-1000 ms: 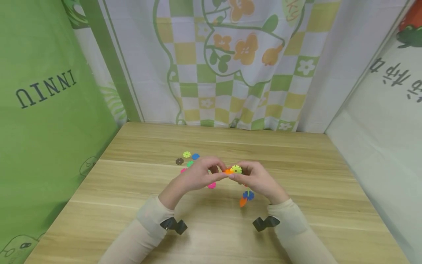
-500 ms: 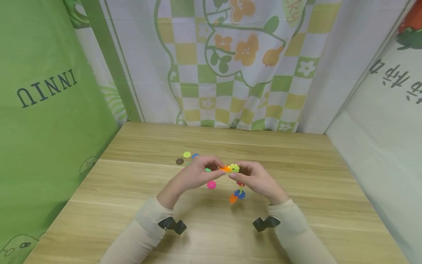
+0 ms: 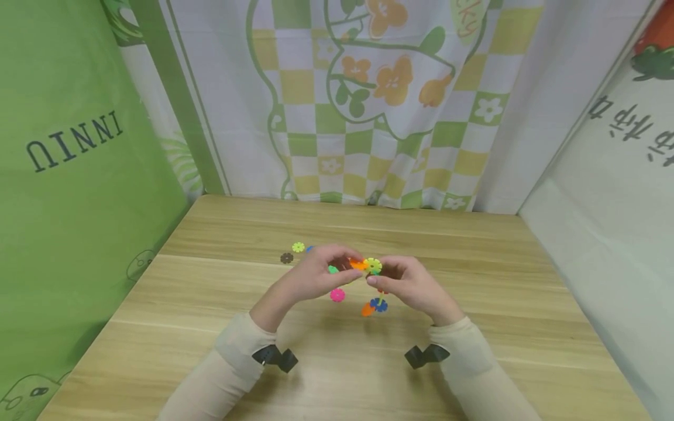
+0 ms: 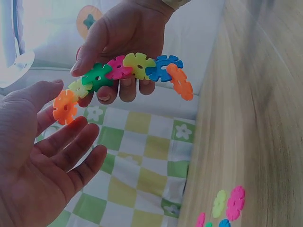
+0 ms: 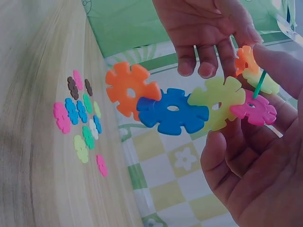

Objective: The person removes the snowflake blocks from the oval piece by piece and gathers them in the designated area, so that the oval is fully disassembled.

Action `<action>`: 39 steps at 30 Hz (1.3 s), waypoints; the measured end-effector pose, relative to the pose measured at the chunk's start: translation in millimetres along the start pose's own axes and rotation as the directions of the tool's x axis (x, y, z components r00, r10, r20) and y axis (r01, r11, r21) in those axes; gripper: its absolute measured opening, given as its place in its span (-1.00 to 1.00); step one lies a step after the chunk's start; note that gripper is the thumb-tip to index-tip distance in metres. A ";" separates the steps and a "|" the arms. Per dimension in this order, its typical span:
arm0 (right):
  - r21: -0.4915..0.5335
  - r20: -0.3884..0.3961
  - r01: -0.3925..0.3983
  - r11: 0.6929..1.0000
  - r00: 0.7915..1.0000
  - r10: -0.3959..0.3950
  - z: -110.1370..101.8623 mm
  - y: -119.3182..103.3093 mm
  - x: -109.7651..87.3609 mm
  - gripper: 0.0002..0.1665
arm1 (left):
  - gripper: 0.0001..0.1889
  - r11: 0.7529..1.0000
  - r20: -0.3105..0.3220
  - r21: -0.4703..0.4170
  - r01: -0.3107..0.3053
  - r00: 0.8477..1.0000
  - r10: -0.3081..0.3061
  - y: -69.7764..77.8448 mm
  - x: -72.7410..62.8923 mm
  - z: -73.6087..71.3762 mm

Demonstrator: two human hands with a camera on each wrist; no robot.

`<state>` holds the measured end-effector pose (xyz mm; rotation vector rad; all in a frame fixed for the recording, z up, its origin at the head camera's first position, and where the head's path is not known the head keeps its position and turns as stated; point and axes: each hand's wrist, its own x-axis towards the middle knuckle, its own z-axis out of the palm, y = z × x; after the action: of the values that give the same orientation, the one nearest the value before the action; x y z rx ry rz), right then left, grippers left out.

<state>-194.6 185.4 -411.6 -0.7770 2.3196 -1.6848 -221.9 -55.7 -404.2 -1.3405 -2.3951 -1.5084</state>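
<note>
A chain of notched, flower-shaped plastic discs hangs between both hands above the table. My left hand (image 3: 318, 273) pinches the orange disc (image 4: 66, 107) at one end between thumb and forefinger, its other fingers spread loosely. The right hand (image 3: 413, 286) holds the chain around the green disc (image 4: 98, 77), which is slotted edge-on beside a yellow one. From there a pink disc (image 5: 254, 109), a yellow disc (image 5: 218, 101), a blue disc (image 5: 173, 116) and a second orange disc (image 5: 130, 90) stretch beyond the right hand toward the free end.
Several loose discs lie on the wooden table, among them a brown one (image 3: 286, 258), a yellow one (image 3: 298, 247) and a pink one (image 3: 337, 295). The left hand hides part of this group in the head view. A checked curtain (image 3: 379, 152) hangs behind the table.
Both ends of the chain have shifted slightly left and away from the body. The free end with the blue and orange discs has swung left. Both hands have kept hold.
</note>
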 end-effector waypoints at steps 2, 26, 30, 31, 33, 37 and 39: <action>-0.006 0.001 0.007 1.000 1.000 -0.007 -0.4 -0.3 0.4 -0.82 | -0.78 1.000 0.000 0.009 -0.007 1.000 0.007 0.2 1.1 0.3; -0.046 -0.006 -0.022 0.999 1.000 0.022 4.0 1.2 1.6 -0.84 | -0.80 0.997 -0.017 0.014 -0.074 0.997 0.074 -6.2 -1.5 -2.7; -0.044 -0.004 -0.023 0.999 1.000 0.023 4.4 1.0 1.4 -0.86 | -0.79 0.995 -0.007 0.036 -0.091 0.996 0.091 -6.9 -1.3 -3.9; -0.051 -0.006 -0.021 0.998 1.000 0.021 4.2 1.4 1.3 -0.86 | -0.79 0.995 -0.006 0.046 -0.093 0.996 0.093 -7.0 -1.5 -4.4; -0.054 -0.014 -0.013 0.998 1.000 0.012 3.6 2.4 1.1 -0.87 | -0.79 0.993 -0.005 0.067 -0.093 0.996 0.094 -7.3 -2.3 -5.4; -0.059 -0.050 0.006 0.998 0.999 -0.009 0.9 4.6 1.0 -0.88 | -0.79 0.991 -0.010 0.103 -0.090 0.996 0.092 -10.1 -3.4 -6.0; -0.054 -0.062 0.011 0.998 0.998 -0.014 -0.2 4.9 1.3 -0.88 | -0.77 0.991 -0.012 0.109 -0.082 0.996 0.084 -12.6 -3.6 -5.5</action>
<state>-197.3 186.0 -415.8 -0.7613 2.4159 -1.6812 -230.2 -64.2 -412.0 -1.3799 -2.3424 -1.3435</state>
